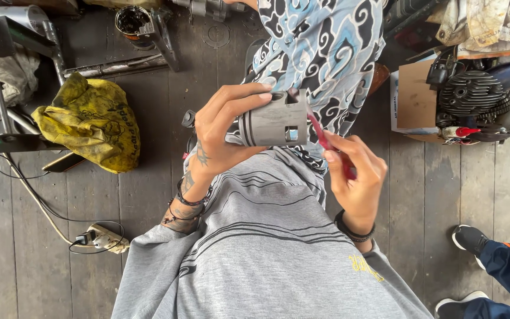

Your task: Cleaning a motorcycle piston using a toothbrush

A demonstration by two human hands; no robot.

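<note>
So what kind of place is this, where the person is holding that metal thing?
Probably a small engine or motorbike repair workshop. The left hand holds a grey metal piston, the right hand a red tool. A finned engine sits to one side, and a dirty yellow rag lies on the plank floor.

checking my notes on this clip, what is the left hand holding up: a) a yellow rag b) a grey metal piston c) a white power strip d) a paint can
b: the left hand grips a grey piston with ring grooves and a side hole, while the right hand holds a red tool against its open end.
</note>
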